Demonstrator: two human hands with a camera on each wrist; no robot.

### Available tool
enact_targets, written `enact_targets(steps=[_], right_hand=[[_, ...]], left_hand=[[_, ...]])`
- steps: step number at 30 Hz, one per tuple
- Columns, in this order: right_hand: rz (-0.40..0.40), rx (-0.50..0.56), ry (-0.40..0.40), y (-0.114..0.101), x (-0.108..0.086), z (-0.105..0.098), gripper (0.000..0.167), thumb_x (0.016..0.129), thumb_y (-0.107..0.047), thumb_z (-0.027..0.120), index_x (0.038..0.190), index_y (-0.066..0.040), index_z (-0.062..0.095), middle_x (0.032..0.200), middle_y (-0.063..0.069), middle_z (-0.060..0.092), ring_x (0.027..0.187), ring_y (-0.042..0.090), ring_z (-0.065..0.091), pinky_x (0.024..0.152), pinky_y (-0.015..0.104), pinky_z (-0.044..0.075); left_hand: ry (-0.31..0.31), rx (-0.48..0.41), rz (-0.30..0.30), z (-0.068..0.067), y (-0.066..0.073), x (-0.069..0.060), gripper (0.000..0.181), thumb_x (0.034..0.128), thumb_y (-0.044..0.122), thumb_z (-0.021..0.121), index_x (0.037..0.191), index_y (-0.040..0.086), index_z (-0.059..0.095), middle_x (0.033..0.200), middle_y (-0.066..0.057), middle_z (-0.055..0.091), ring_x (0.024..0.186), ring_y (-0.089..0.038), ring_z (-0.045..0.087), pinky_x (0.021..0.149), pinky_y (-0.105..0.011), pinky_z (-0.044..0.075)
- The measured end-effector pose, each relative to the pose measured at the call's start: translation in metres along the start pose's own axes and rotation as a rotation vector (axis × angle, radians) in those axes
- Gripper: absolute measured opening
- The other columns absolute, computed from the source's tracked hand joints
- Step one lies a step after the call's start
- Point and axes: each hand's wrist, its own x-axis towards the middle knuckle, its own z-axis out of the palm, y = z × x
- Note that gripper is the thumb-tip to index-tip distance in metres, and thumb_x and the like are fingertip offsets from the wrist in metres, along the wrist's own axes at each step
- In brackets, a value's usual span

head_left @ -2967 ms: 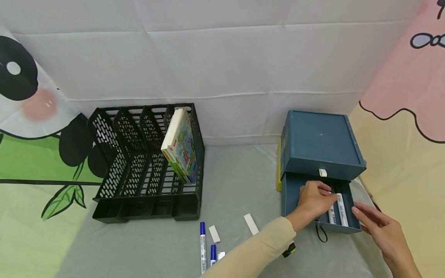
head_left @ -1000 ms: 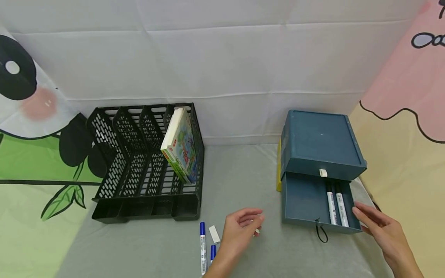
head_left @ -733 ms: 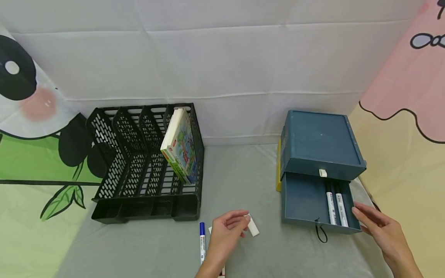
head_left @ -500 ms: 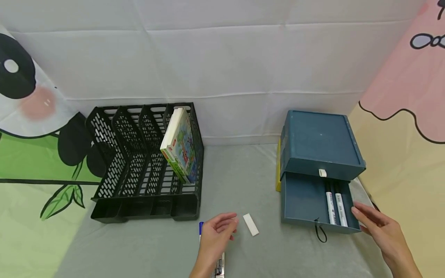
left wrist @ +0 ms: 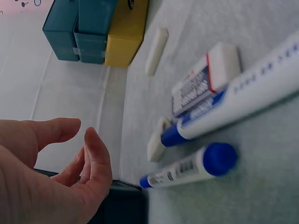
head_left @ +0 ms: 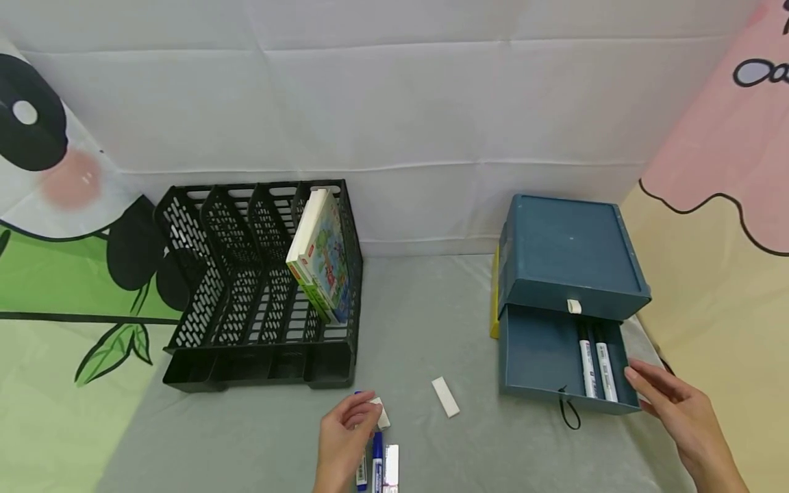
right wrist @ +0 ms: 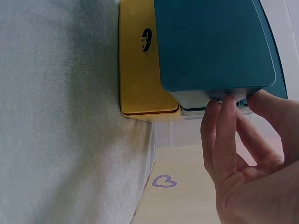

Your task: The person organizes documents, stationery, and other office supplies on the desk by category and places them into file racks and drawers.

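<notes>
My left hand [head_left: 346, 438] hovers over the blue-capped markers at the front; the left wrist view shows a gap between thumb and fingers, nothing held. Below it lie a marker [head_left: 378, 465], another partly hidden marker [head_left: 361, 474], a sleeved eraser [head_left: 391, 467] and a small white block [head_left: 383, 415]. My right hand [head_left: 687, 418] touches the right front corner of the pulled-out blue drawer [head_left: 533, 356], fingertips against its edge in the right wrist view. In the drawer two white markers [head_left: 588, 366] [head_left: 606, 370] lie side by side.
A black mesh rack [head_left: 246, 366] with books [head_left: 327, 263] in its right slot stands at the left. One white block [head_left: 446, 397] lies mid-table. The blue drawer unit [head_left: 573, 246] stands beside a yellow box [head_left: 495, 301].
The left hand has left the drawer, passed over the white block and moved left to above the markers. A dark item near the drawer is gone from view. The right hand stays put.
</notes>
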Motion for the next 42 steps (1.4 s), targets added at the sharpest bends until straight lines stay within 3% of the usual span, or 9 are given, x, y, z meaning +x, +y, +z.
enact_targets(steps=[6,12,17,21,26,33,42], right_hand=[[0.016,0.006,0.007,0.001,0.002,-0.002,0.072,0.091,-0.059,0.069,0.147,-0.014,0.059,0.140,0.008,0.052,0.084,-0.010,0.056,0.070,0.014,0.055],[0.046,-0.034,0.010,-0.002,0.004,-0.001,0.081,0.095,-0.059,0.064,0.154,-0.007,0.047,0.155,0.020,0.040,0.091,0.001,0.055,0.068,0.012,0.053],[0.069,-0.045,0.012,-0.003,0.005,0.001,0.081,0.098,-0.058,0.060,0.156,-0.006,0.042,0.158,0.021,0.037,0.105,0.017,0.054,0.067,0.011,0.052],[0.082,-0.032,0.009,-0.003,0.004,0.002,0.081,0.098,-0.058,0.060,0.157,-0.006,0.041,0.158,0.021,0.037,0.111,0.023,0.052,0.066,0.011,0.052],[0.085,-0.022,0.008,-0.001,0.004,0.003,0.080,0.097,-0.058,0.061,0.157,-0.007,0.042,0.156,0.020,0.038,0.112,0.022,0.051,0.067,0.012,0.052],[0.074,-0.020,0.022,0.000,0.004,0.003,0.079,0.097,-0.057,0.063,0.155,-0.007,0.045,0.151,0.017,0.042,0.101,0.010,0.054,0.068,0.011,0.052],[0.080,-0.023,0.021,-0.001,0.005,0.005,0.074,0.101,-0.052,0.060,0.156,-0.005,0.043,0.157,0.021,0.037,0.112,0.025,0.051,0.065,0.011,0.051]], left_hand=[[0.086,0.153,0.025,-0.012,-0.015,0.001,0.040,0.0857,0.007,0.081,0.122,-0.003,0.068,0.103,-0.010,0.071,0.089,-0.018,0.065,0.072,-0.025,0.053],[0.126,0.259,0.051,-0.018,-0.031,0.005,0.044,0.0797,0.003,0.085,0.120,-0.006,0.067,0.100,-0.011,0.070,0.086,-0.019,0.065,0.071,-0.025,0.052],[0.132,0.291,0.076,-0.019,-0.039,0.007,0.046,0.0777,0.002,0.086,0.118,-0.008,0.066,0.098,-0.012,0.069,0.084,-0.020,0.065,0.070,-0.024,0.053],[0.149,0.322,0.073,-0.019,-0.041,0.008,0.047,0.0763,0.002,0.087,0.117,-0.007,0.066,0.096,-0.010,0.068,0.083,-0.019,0.065,0.069,-0.026,0.053],[0.161,0.344,0.085,-0.018,-0.041,0.007,0.046,0.0751,0.002,0.088,0.116,-0.007,0.067,0.093,-0.009,0.069,0.081,-0.019,0.065,0.068,-0.027,0.052],[0.169,0.339,0.092,-0.017,-0.039,0.006,0.038,0.0767,-0.002,0.084,0.112,-0.007,0.070,0.093,-0.008,0.072,0.079,-0.018,0.067,0.066,-0.024,0.052],[0.110,0.294,0.093,-0.023,-0.037,0.005,0.034,0.0792,-0.003,0.078,0.112,-0.010,0.071,0.097,-0.013,0.075,0.081,-0.019,0.070,0.066,-0.023,0.054]])
